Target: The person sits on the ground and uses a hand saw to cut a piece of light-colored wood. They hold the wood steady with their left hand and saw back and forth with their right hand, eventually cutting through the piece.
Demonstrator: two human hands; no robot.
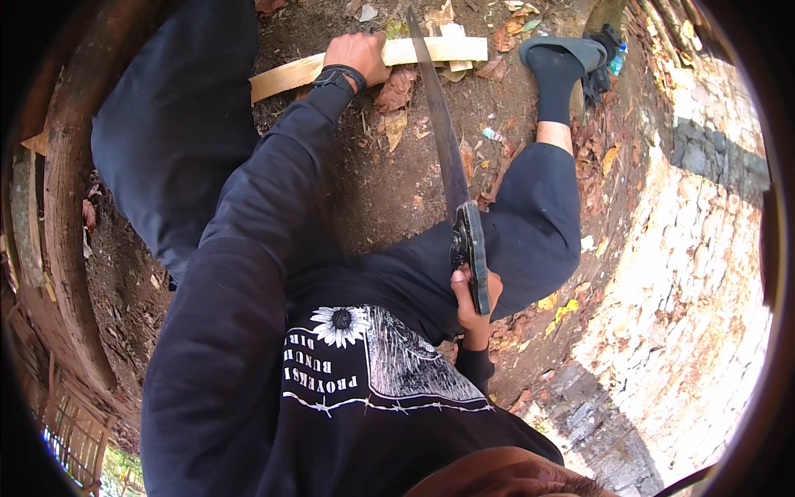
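A pale wooden plank (pixel 286 79) lies across the ground at the far side. My left hand (pixel 360 56), with a dark band at its wrist, is closed around the plank and presses it down. Nearer to me, my right hand (pixel 478 294) grips the dark handle of a handsaw (pixel 445 137). The long, tapering blade points away from me and crosses the plank to the right of my left hand. Its narrow tip reaches past the far edge. A small wood block (pixel 454 33) sits against the plank near its right end, partly hidden by it.
Dry leaves (pixel 396 89) and scraps litter the dirt ground. My sandalled foot (pixel 567 55) stands right of the plank, and my dark-trousered left leg (pixel 178 132) is folded at the left. A wooden pole (pixel 73 207) runs along the left side. Sunlit stony ground (pixel 662 306) spreads at the right.
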